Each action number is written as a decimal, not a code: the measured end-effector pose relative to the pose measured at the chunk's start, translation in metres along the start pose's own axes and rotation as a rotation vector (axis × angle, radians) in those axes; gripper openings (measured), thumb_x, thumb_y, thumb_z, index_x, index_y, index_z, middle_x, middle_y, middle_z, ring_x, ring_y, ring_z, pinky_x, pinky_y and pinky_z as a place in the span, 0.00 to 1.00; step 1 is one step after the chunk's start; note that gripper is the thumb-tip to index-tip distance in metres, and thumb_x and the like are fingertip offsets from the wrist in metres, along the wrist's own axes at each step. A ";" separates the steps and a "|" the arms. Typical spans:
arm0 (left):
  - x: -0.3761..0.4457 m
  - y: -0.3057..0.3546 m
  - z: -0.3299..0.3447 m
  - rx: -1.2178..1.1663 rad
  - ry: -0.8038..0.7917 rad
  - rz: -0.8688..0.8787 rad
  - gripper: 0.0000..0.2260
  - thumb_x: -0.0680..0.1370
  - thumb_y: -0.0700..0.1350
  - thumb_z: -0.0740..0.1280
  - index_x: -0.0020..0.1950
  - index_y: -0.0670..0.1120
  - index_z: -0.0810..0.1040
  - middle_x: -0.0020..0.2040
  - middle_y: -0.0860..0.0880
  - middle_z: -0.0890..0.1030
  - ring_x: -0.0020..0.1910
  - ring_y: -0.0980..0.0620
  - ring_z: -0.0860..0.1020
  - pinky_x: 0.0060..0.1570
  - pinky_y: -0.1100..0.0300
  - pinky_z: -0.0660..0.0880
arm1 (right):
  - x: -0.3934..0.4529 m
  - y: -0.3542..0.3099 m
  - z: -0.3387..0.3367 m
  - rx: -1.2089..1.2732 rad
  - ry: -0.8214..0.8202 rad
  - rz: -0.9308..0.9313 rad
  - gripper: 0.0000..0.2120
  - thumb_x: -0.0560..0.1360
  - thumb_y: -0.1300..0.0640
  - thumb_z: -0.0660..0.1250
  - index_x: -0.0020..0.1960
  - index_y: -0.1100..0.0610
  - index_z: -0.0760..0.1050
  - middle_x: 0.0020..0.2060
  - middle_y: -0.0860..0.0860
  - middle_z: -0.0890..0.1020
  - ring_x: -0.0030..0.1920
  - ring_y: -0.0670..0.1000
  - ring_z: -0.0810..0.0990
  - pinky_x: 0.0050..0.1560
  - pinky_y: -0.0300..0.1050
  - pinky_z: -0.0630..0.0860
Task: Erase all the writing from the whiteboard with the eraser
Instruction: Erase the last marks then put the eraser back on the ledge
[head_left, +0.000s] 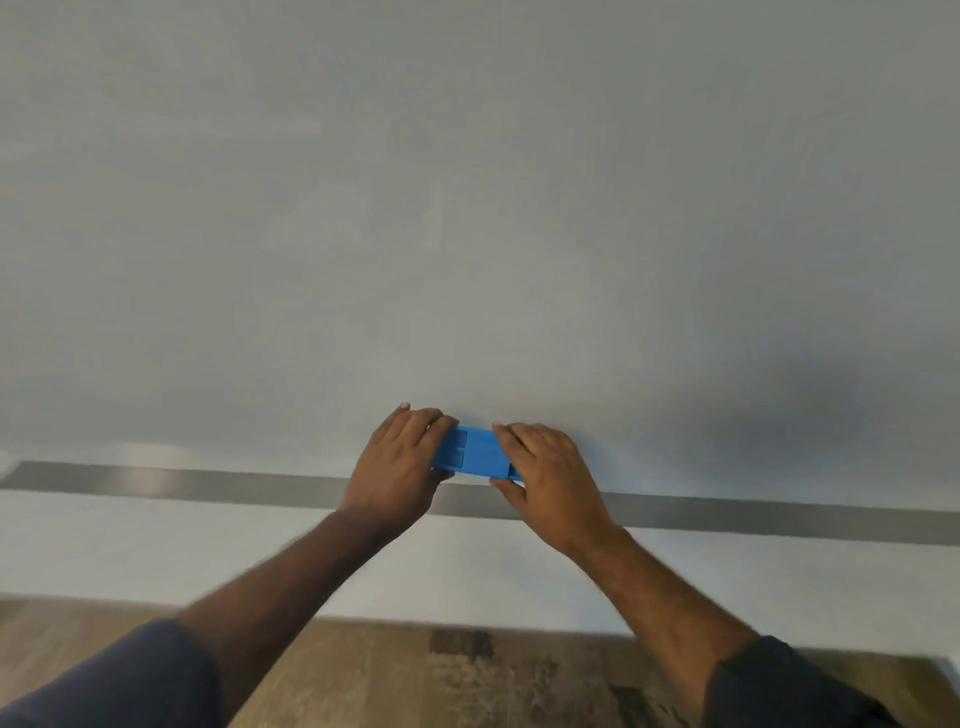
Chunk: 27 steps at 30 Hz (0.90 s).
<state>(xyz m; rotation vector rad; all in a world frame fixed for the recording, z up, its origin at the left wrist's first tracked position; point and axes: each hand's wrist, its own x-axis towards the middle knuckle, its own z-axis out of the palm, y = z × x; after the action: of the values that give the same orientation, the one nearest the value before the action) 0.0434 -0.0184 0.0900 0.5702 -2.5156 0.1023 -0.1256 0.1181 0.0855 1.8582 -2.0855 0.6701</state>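
Note:
The whiteboard (467, 208) fills most of the view, pale grey, with only faint smears and no legible writing visible. A blue rectangular eraser (475, 451) lies flat against the board near its lower edge, just above the grey metal strip (208, 483). My left hand (400, 467) grips the eraser's left end, fingers over the top and thumb under. My right hand (550, 473) grips its right end the same way. Both hands press it to the board.
Below the grey strip runs a band of white wall (156, 545). Wooden floor (415, 675) shows at the bottom. A dark shadow falls on the board to the right of my hands.

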 end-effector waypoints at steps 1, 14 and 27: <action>-0.007 -0.007 0.005 -0.010 -0.013 -0.009 0.30 0.63 0.43 0.83 0.63 0.44 0.78 0.56 0.46 0.81 0.55 0.46 0.78 0.68 0.46 0.70 | 0.000 -0.005 0.010 -0.004 -0.012 0.009 0.30 0.71 0.49 0.74 0.69 0.57 0.70 0.57 0.52 0.79 0.57 0.53 0.77 0.63 0.49 0.72; -0.056 -0.076 0.050 -0.137 -0.227 -0.133 0.31 0.64 0.42 0.82 0.65 0.44 0.78 0.59 0.46 0.81 0.53 0.44 0.81 0.60 0.48 0.78 | 0.009 -0.053 0.100 -0.104 -0.104 0.144 0.30 0.68 0.50 0.76 0.66 0.57 0.73 0.56 0.52 0.80 0.56 0.54 0.79 0.63 0.51 0.73; -0.070 -0.096 0.081 -0.179 -0.384 -0.275 0.27 0.73 0.46 0.76 0.70 0.47 0.73 0.65 0.48 0.77 0.62 0.47 0.75 0.68 0.51 0.72 | 0.018 -0.064 0.145 -0.161 -0.219 0.216 0.28 0.66 0.52 0.77 0.63 0.56 0.75 0.55 0.51 0.80 0.55 0.54 0.78 0.60 0.51 0.74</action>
<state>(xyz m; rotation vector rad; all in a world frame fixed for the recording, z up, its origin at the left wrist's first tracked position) 0.0956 -0.0950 -0.0203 0.9259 -2.7389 -0.3644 -0.0499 0.0245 -0.0197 1.6998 -2.4243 0.3433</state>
